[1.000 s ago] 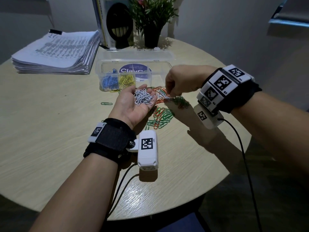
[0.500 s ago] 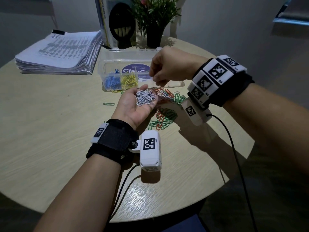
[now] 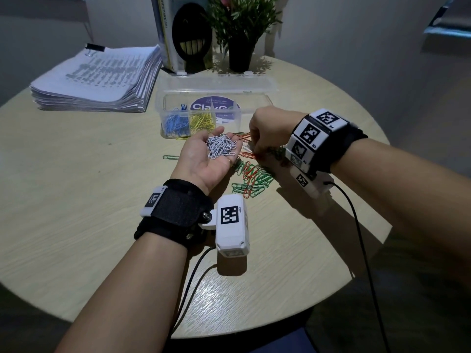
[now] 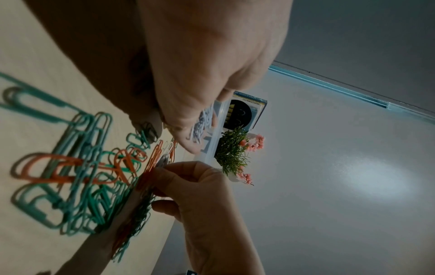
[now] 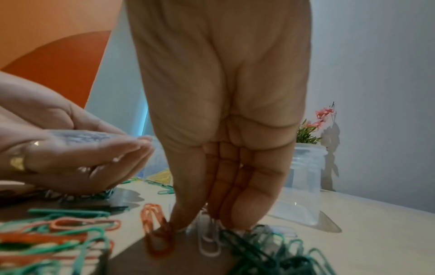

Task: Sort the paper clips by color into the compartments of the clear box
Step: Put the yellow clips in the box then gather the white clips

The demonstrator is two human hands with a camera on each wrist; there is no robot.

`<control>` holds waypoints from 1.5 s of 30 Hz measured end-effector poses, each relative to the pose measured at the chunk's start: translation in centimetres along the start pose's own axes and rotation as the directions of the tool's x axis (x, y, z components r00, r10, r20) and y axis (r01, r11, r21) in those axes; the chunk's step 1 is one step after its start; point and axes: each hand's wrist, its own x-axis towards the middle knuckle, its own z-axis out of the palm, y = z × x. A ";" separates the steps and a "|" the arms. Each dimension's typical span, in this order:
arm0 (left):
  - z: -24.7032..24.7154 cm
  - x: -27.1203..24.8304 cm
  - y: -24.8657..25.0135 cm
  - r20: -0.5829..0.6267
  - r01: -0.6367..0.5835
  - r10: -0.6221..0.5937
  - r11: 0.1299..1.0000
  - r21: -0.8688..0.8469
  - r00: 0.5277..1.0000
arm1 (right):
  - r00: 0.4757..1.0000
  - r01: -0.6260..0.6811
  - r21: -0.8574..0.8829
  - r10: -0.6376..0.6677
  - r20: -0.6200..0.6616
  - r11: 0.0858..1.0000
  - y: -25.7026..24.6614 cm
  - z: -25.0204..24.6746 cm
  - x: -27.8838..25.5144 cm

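Observation:
My left hand [image 3: 204, 155] lies palm up above the table, cupping a heap of white paper clips [image 3: 221, 149]. Just right of it, my right hand [image 3: 256, 149] reaches down into the loose pile of green and orange clips [image 3: 251, 178]. In the right wrist view its thumb and fingertips [image 5: 235, 221] come together on a white clip [image 5: 208, 241] lying on the table beside an orange clip [image 5: 157, 232]. The clear box [image 3: 163, 115] stands behind the hands, with blue clips [image 3: 175, 123] in one compartment and yellow clips [image 3: 202, 122] in the one beside it.
The box lid [image 3: 216, 82] lies open behind the box. A thick stack of papers [image 3: 102, 77] sits at the back left, and a book [image 3: 186, 34] and a potted plant [image 3: 239, 34] stand at the back. One green clip [image 3: 170, 157] lies left of my left hand. Cables trail off the near table edge.
My right hand had risen over the left palm half a second ago and has come back down into the pile. The left hand kept its place with the white clips.

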 end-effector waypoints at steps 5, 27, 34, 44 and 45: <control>0.0 0.0 0.4 -0.007 -0.011 0.010 1.000 -0.016 1.000 | 1.000 -0.017 0.020 0.017 -0.001 1.000 0.4 -0.4 -0.1; 0.0 -0.1 0.7 -0.005 -0.025 0.024 0.999 -0.038 1.000 | 0.997 0.028 0.032 -0.030 0.078 0.999 -0.7 -0.6 0.3; -0.1 -0.2 0.7 -0.004 -0.017 0.017 0.999 -0.028 1.000 | 0.997 0.047 0.006 -0.047 0.059 0.999 -1.0 -0.5 0.4; 0.0 -0.3 0.6 -0.007 -0.011 0.011 0.999 -0.037 1.000 | 0.999 0.012 0.015 -0.013 0.035 1.000 -1.0 -0.3 0.5; 0.1 -0.3 0.6 -0.009 -0.013 0.013 0.999 -0.034 1.000 | 0.999 0.018 0.003 -0.019 0.040 1.000 -1.2 -0.3 0.4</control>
